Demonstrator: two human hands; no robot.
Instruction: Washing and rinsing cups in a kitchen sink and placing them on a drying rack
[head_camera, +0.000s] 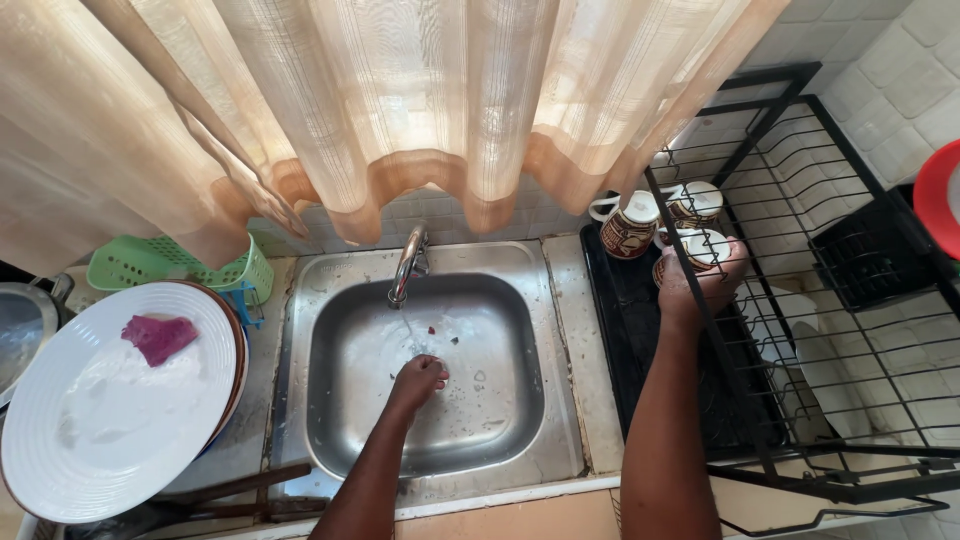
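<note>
Two bare hands work at a kitchen sink beneath a peach curtain (400, 110). At nine o'clock, a white plate (110, 410) tops a stack, soapy and bearing a purple cloth (158, 336), with a green basket (180, 265) just behind. At centre, the left hand (418, 380) hangs in the steel sink (500, 330), fingers curled together under a thin stream from the tap (408, 262), holding nothing visible. At two o'clock, the right hand (700, 285) reaches into the black dish rack (800, 200), fingers clamped on a patterned mug (690, 252), which sits just beside two matching mugs (630, 225). White plates (820, 370) stand in the rack's lower tier.
</note>
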